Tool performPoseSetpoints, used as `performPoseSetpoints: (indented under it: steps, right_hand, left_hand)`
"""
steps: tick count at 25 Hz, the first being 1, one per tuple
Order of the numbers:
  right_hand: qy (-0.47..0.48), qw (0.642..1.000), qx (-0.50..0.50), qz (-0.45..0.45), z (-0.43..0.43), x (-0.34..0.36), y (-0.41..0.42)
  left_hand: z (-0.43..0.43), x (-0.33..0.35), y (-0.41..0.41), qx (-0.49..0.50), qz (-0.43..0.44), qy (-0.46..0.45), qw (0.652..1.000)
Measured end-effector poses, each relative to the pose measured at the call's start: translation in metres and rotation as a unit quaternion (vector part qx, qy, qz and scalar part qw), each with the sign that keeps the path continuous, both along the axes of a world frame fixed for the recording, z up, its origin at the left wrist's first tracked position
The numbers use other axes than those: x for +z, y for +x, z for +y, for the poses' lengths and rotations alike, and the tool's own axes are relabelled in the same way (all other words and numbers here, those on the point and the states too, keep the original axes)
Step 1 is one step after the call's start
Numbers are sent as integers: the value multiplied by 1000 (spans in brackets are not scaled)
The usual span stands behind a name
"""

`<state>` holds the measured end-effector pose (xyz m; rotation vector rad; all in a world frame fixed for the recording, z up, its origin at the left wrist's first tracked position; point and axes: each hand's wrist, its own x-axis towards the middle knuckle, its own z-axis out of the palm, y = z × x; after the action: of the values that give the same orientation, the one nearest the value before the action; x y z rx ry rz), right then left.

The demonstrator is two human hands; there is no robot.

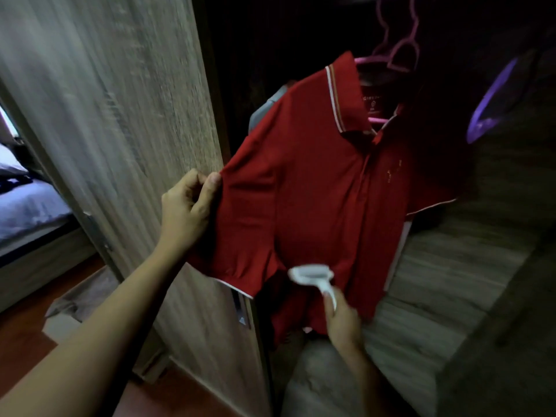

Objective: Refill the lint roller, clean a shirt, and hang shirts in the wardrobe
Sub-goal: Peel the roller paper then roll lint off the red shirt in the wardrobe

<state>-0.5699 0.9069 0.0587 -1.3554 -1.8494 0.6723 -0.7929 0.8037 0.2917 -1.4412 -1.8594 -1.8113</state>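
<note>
Shirt (325, 188) cleaning: left hand (186, 206) pinches the nine-o'clock sleeve, right hand (343, 320) grips the lint roller (313, 275), which probably strokes next

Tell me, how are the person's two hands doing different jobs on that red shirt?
The left hand pinches the red shirt at its sleeve, pulling it sideways; the right hand grips the white lint roller. The left is higher, at the shirt's edge; the right is lower, over its front. Both are bare.
</note>
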Motion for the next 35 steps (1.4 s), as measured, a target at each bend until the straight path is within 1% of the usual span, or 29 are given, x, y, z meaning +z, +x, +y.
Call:
performPoseSetpoints:
  steps: [2,5,7,8,9,11,13,14,15,16,18,21,23,25,27,28,30,32,34,35]
  right_hand:
    - [40,997,-13,58,26,62,4]
    - [148,969,-77,181,49,157,13]
    - [161,956,-88,228,56,176,12]
    - [144,960,-83,224,56,168,10]
    - [118,970,-69,201,54,150,5]
    - [16,994,4,106,34,86,-6]
    - [-100,993,66,-3,3,18,-11]
    - [-124,989,73,-35,-8,-4,-9]
    - [-131,988,64,-44,-9,-12,-3]
    - [-133,989,45,-38,0,-9,3]
    - [-106,994,-14,-14,37,20,16]
    - [-21,994,-92,58,104,102,39]
    - [21,988,-113,106,126,151,46]
    - [45,985,-98,132,125,170,40]
    - [51,986,-60,148,104,148,26]
    - [32,988,-46,141,89,122,19]
    - [-50,994,-21,100,49,54,9]
    - [-145,988,3,54,4,-4,6]
    - [-178,984,25,11,-21,-17,7]
    - [-167,985,30,17,-21,-6,6]
  left_hand:
    - [0,-1,1,3,-4,6,1000]
    - [1,-1,1,1,-4,10,1000]
    - [0,1,1,2,2,9,1000]
    - [0,2,2,2,6,9,1000]
    - [0,2,2,-1,7,9,1000]
    - [-1,2,2,-7,2,9,1000]
    - [-1,1,1,-4,7,9,1000]
    - [-1,1,1,0,13,10,1000]
    - [-1,1,0,2,18,11,1000]
    - [-1,1,0,3,19,9,1000]
    - [-1,2,0,4,21,3,1000]
    - [-2,2,3,5,24,5,1000]
    - [-2,2,4,9,26,6,1000]
    - [-1,1,3,10,23,7,1000]
    - [-1,1,3,7,17,7,1000]
    - [-1,1,3,2,13,8,1000]
    - [0,1,3,2,9,8,1000]
    - [-1,1,2,4,12,6,1000]
    - [-1,1,2,-1,13,5,1000]
    - [-1,1,2,3,13,3,1000]
